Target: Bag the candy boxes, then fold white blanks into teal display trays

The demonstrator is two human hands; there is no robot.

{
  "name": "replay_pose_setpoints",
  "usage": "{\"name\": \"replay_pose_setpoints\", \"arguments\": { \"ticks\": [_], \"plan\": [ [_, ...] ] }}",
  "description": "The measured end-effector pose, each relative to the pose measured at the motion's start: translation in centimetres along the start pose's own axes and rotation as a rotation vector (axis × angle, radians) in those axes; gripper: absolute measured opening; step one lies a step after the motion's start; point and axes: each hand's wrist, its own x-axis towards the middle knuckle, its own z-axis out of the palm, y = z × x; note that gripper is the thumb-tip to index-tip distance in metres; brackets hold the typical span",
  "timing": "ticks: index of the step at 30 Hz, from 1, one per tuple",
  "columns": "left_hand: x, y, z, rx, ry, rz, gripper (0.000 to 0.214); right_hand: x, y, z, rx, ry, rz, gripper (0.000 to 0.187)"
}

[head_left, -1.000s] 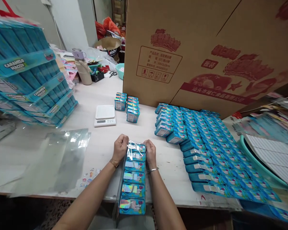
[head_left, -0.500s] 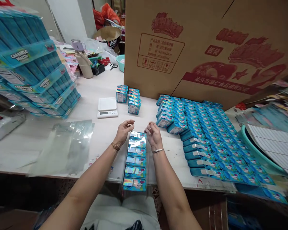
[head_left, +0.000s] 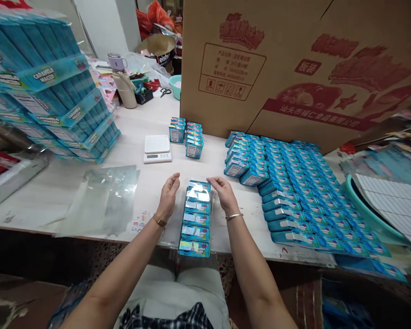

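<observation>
The left hand (head_left: 167, 194) and right hand (head_left: 224, 194) flank the film-wrapped row of boxes (head_left: 196, 219) on the tabletop (head_left: 140, 137), both open and gripping nothing. Any further handling of the row's far end probably needs both hands closing in evenly.

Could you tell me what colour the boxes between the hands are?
The boxes are mostly blue; head view.

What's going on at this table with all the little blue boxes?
A person sits at a white table with a clear-wrapped row of blue boxes lying before them, its near end over the edge. The left hand and right hand are open, flanking its far end. Many loose blue boxes lie to the right, a small scale beyond.
</observation>
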Motion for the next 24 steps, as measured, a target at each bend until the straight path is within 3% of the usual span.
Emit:
{"name": "replay_pose_setpoints", "arguments": {
  "ticks": [3, 5, 9, 13, 15, 18, 21, 24],
  "plan": [
    [-4.2, 0.2, -2.0, 0.053, 0.037, -0.071, 0.042, -1.1, -0.2, -0.6, 0.067, 0.231, 0.060, 0.030],
    [-7.4, 0.0, -3.6, 0.069, 0.032, -0.121, 0.044, -3.6, 0.0, -1.3, 0.126, 0.297, 0.138, 0.037],
    [-11.8, -0.4, -4.8, 0.054, -0.037, -0.204, 0.049, -11.7, 0.9, -1.3, 0.208, 0.239, 0.277, 0.048],
    [-11.8, -0.1, -2.5, -0.012, -0.177, -0.237, 0.054, -16.7, 1.0, 1.6, 0.347, 0.135, 0.356, 0.057],
    [-11.2, -0.1, -1.1, -0.045, -0.206, -0.229, 0.057, -17.0, 0.7, 3.4, 0.404, 0.080, 0.329, 0.061],
    [-11.4, -0.5, 0.0, -0.095, -0.154, -0.178, 0.061, -16.7, 1.0, 5.2, 0.353, 0.059, 0.263, 0.063],
    [-12.0, -0.2, -0.3, -0.145, -0.151, -0.106, 0.060, -16.7, 1.9, 5.5, 0.193, 0.132, 0.245, 0.062],
    [-11.5, 2.9, -1.6, -0.180, -0.173, -0.029, 0.055, -14.9, 1.4, 6.5, 0.046, 0.095, 0.136, 0.062]
  ]
}}
